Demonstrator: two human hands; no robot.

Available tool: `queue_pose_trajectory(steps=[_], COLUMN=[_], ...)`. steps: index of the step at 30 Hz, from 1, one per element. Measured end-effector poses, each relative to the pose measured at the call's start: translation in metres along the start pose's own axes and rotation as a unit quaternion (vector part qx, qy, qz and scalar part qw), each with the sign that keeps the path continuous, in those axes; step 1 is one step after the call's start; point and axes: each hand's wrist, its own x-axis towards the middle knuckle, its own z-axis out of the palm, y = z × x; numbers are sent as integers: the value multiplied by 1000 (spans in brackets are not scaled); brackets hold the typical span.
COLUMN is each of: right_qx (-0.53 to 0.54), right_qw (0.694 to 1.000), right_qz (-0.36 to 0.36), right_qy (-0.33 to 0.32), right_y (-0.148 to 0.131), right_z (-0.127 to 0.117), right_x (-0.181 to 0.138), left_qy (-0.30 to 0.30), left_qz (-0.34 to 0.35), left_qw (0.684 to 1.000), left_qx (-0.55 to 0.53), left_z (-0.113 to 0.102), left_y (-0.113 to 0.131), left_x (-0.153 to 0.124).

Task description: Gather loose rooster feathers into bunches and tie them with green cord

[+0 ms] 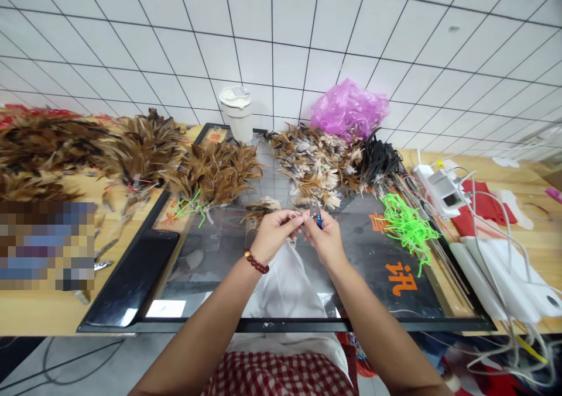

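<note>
My left hand (pixel 277 230), with a beaded bracelet at the wrist, is closed in a pinch just over the glass-topped board (pixel 197 291). Whatever lies between its fingertips is too small to name. Close beside it, fingertips nearly touching, my right hand (pixel 327 239) is closed around small blue-handled snips (pixel 316 216), their metal blades pointing away from me. Just beyond the hands lie a small feather bunch (pixel 262 207) and a larger pile of brown and cream feathers (pixel 311 165). Brown feather bundles (pixel 219 171) lie to the left.
Bright green cords (pixel 406 226) lie at right, near black feathers (pixel 381 156). A white lidded cup (pixel 237 115) and a pink plastic bag (pixel 349 108) stand by the tiled wall. A black phone (pixel 140 276) rests at left; a power strip (pixel 439 188) with cables lies right.
</note>
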Motion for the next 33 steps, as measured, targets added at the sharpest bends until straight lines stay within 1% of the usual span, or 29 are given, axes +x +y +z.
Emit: queue_pose_trajectory(steps=[4,10,12,14,15,17,20,22,24,28,31,33], right_qx=[-8,-18,2,27,31,9,-57,-86,-97,-101,-117,-138], right_qw=[1000,1000,999,999,999,1000,993,987,987,989,986,980], right_qz=[2,-8,-14,-21,-23,-20,-20,-21,-16,-14,-49,-77], right_qy=[12,21,32,33,23,-19,-103,-132,-130,-104,-109,-120], right_y=[-4,-4,-6,-9,-11,-13,-12,-9,-6,-5,-7,-8], right_z=[-1,-4,-3,-2,0,3,8,11,13,11,9,10], right_x=[0,0,-1,-4,-6,-12,-19,-21,-20,-18,-21,-23], left_qy=[29,6,26,60,75,93,104,106,109,123,151,158], left_qz=[-5,-30,-34,-32,-32,-34,-29,-21,-15,-7,-11,-14], left_qw=[999,999,997,993,991,985,981,980,981,981,977,975], left_qx=[-31,-35,-59,-94,-111,-138,-164,-168,-163,-153,-151,-156], left_z=[-3,-2,-3,-4,-5,-6,-6,-5,-5,-5,-6,-7], left_y=[2,4,4,5,6,9,12,12,11,7,7,7], left_x=[-2,-4,-3,-3,-3,-2,-3,-3,-3,-2,-1,-1])
